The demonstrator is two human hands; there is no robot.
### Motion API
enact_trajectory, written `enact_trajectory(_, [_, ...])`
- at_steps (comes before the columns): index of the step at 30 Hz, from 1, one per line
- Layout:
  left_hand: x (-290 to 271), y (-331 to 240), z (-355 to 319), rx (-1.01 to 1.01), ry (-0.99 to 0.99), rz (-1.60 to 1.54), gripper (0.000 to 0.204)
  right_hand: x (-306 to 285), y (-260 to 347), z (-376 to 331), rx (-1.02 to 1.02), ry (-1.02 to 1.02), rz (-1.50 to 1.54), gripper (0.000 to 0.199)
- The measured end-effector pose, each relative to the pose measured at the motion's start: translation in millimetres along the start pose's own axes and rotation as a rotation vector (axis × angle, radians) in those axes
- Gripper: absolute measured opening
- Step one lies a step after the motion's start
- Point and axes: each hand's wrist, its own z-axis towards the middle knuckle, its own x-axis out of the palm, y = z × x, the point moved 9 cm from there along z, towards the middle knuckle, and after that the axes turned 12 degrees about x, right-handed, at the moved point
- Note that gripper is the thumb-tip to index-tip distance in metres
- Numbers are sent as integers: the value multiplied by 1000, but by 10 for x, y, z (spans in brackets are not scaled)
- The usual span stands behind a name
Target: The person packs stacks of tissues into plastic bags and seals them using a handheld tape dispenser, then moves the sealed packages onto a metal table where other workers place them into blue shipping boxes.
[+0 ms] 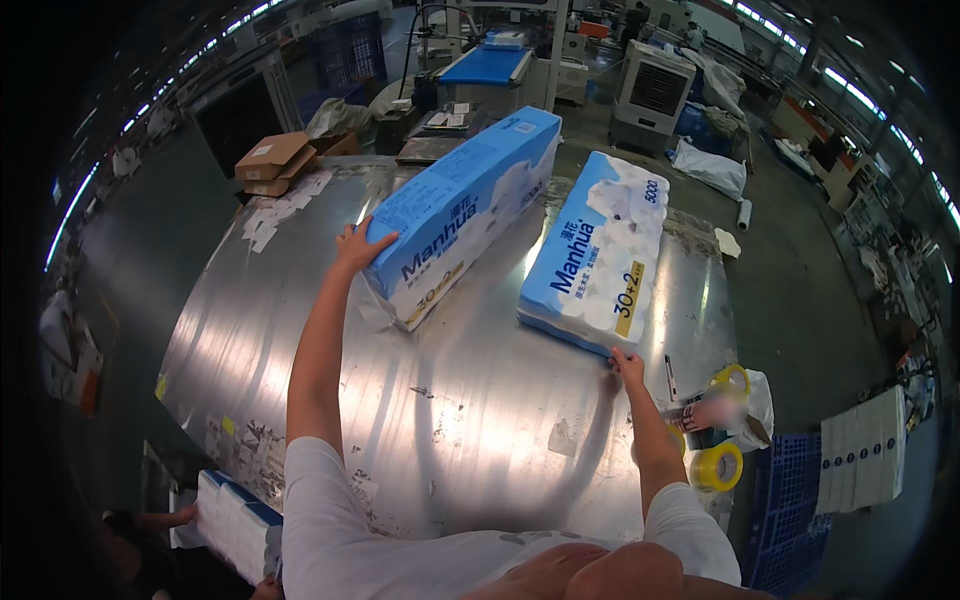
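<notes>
Two long blue and white plastic-wrapped packs of toilet rolls rest on the metal tabletop. The left pack stands on its long narrow side, slanting away to the far right. At its near left end, my left hand grips the top corner, thumb and fingers apart across the wrap. The right pack lies flat with its printed broad face up. My right hand pinches that pack's near right corner, at the wrap's lower edge. A gap of bare metal separates the two packs.
Yellow tape rolls and a pen lie at the table's right edge. Cardboard boxes sit at the far left corner. Another person's hand touches a white pack at lower left. A blue conveyor stands beyond.
</notes>
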Motion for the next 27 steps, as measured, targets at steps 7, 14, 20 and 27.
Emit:
enact_trajectory(7, [-57, 151, -40, 42, -118, 59, 72, 462, 373, -864, -319, 19, -280, 29])
enact_trajectory(14, [-34, -1036, -824, 438, -436, 180, 64, -375, -447, -2236, -243, 12, -966, 36])
enact_trajectory(20, [1712, -2389, -3241, 246, 239, -1090, 73, -1011, 308, -3297, -333, -82, -1054, 38])
enact_trajectory(27, [2233, -2195, -3403, -100, -116, -1548, 40, -569, 1867, -4194, -798, -228, -885, 24])
